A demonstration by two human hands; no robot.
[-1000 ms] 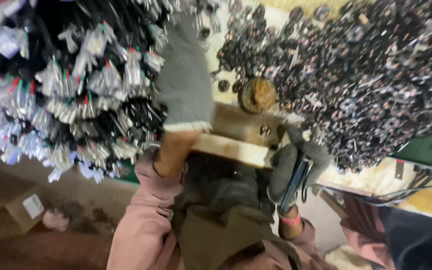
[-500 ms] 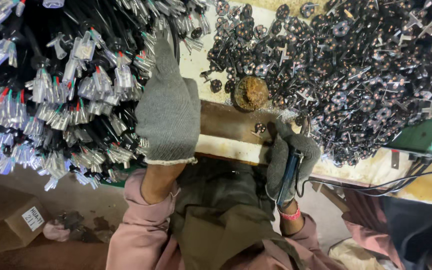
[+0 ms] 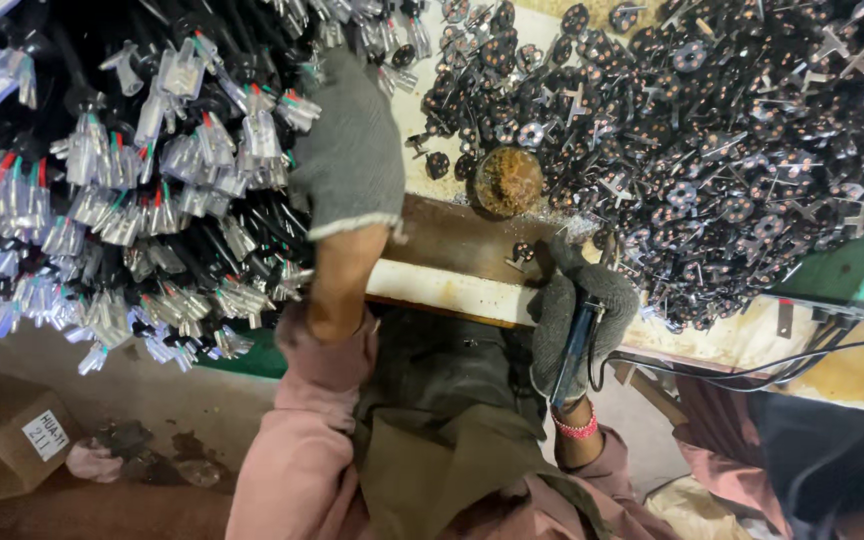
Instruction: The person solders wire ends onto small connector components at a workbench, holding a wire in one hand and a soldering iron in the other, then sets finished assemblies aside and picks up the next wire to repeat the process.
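Left hand in grey glove, fingers flat together, rests on wire bundle left of rusty disc. Right hand clamps blue-handled tool below disc; black plug parts heaped right of it.

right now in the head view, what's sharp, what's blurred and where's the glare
Head view: the left hand in its grey glove and the right hand gripping a dark tool read fairly sharp; the metal terminals on the bundled cables catch bright glare and smear at the left edge; the pile of black disc parts is dim and low in contrast; the lower corners fall into shadow.
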